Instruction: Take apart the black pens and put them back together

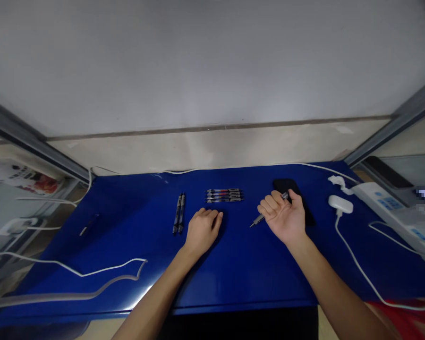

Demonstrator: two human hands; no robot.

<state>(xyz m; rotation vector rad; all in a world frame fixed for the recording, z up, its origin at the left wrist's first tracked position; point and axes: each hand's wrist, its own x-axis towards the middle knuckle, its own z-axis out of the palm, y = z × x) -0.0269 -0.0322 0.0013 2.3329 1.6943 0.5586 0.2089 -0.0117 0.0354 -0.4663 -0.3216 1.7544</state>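
Note:
My right hand is turned palm up, its fingers curled round a pen whose tip points down to the left. My left hand rests on the blue table, back up, with its fingers bent and pressed together; whatever may be under them is hidden. Just beyond it, several pens lie side by side in a horizontal stack. Left of my left hand, two pens lie next to each other, pointing away from me.
A black phone lies partly behind my right hand. On the right are a white charger and a power strip with cables. White cables cross the left of the blue table. A dark pen-like object lies far left.

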